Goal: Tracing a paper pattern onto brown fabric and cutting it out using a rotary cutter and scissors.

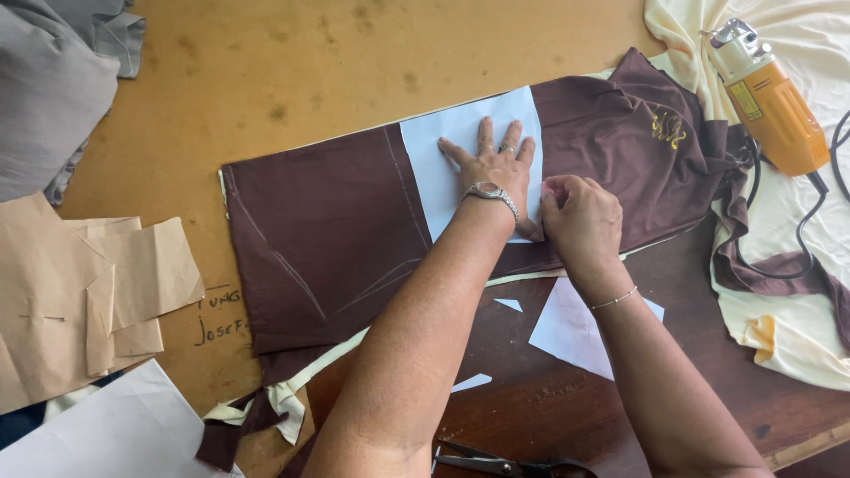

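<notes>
Black-handled metal scissors (509, 464) lay nearest the viewer on the dark wooden table (531, 407), between the person's forearms. The left hand (492, 168), fingers spread flat and gripping nothing, pressed a white paper pattern piece (443, 177) onto the dark brown fabric (328, 230) spread across the table's middle. Just beside it, the right hand (580, 217) was curled, fingertips pinched at the paper's right edge; what it held could not be told. An orange electric cutting tool (768, 97) rested on cream fabric (797, 327), far right.

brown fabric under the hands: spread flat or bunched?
Mostly spread flat: the brown fabric lies smooth under the white paper pattern and left hand; only its right end, near the orange tool, is bunched.
</notes>
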